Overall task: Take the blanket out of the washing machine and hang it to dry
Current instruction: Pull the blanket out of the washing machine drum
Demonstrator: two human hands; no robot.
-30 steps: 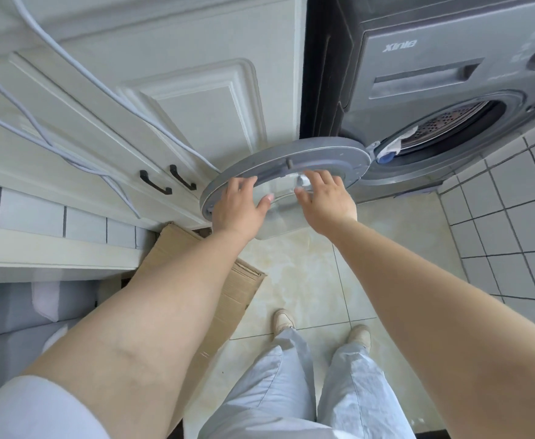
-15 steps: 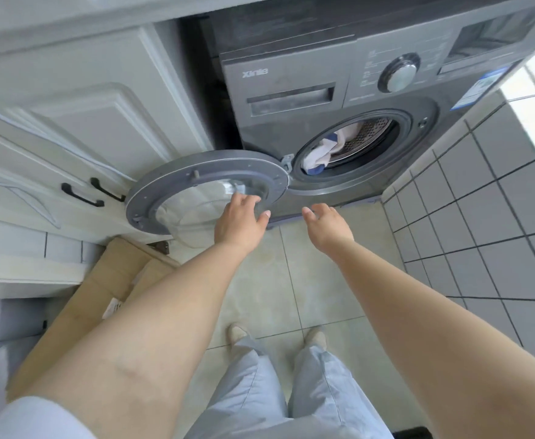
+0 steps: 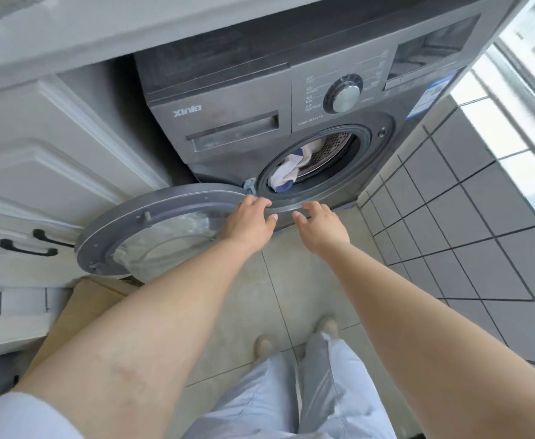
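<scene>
A dark grey front-loading washing machine (image 3: 234,99) stands under a counter. Its round door (image 3: 152,229) is swung wide open to the left. Inside the drum lies the blanket (image 3: 286,172), white and beige with a blue patch, partly hidden by the door seal. My left hand (image 3: 248,221) reaches forward over the door's right edge near the hinge, fingers relaxed, holding nothing. My right hand (image 3: 321,226) is stretched out just below the drum opening, fingers loosely spread and empty. Both hands are short of the blanket.
White cabinet doors with black handles (image 3: 28,245) are on the left behind the open door. A flat cardboard box (image 3: 85,308) leans below them. A grey tiled wall (image 3: 469,204) runs along the right under a bright window. My feet stand on beige floor tiles (image 3: 291,280).
The door has swung fully open to the left and both hands have let go of it. They now reach toward the drum opening, and the view has shifted onto the machine front.
</scene>
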